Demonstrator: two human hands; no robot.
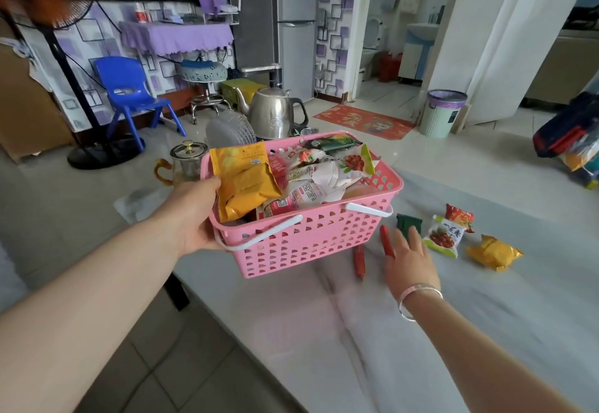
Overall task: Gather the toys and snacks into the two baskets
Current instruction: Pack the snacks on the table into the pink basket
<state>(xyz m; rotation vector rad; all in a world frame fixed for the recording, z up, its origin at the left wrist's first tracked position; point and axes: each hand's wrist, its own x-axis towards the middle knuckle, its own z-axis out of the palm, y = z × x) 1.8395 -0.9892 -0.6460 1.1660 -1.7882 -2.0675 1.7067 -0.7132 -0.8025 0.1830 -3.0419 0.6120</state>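
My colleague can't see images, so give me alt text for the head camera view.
A left hand holds a pink basket full of snack packets at a pale table's edge, while the open right hand reaches toward loose snacks: red sticks, green, white, red and yellow packets.

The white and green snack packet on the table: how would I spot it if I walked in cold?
Find the pink basket held by the left hand over the pale table. To its right lie loose snacks; the white and green packet sits just beyond the right hand. It alone shows red fruit on white, between a dark green packet and a yellow packet.
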